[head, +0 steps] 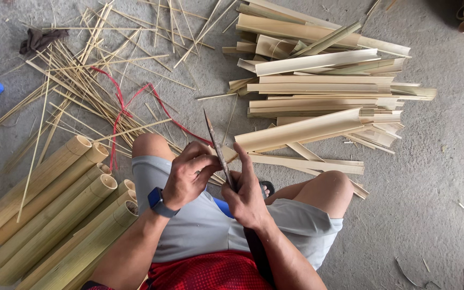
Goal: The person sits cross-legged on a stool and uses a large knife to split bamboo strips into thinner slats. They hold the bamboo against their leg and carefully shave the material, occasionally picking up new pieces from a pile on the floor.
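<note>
My left hand [189, 174], with a dark watch on its wrist, grips the near end of a split bamboo slat [302, 129] that stretches away to the right. My right hand [248, 196] holds a long dark knife [217, 145], its blade pointing up and away, set against the end of the slat between my two hands. Both hands work above my lap, between my bare knees. The knife's handle runs back under my right forearm.
A pile of split bamboo slats [318, 80] lies ahead on the right. Several round bamboo tubes [55, 209] lie at my left. Thin bamboo strips [81, 80] and a red cord [119, 102] are scattered on the concrete floor. A dark cloth [41, 38] lies far left.
</note>
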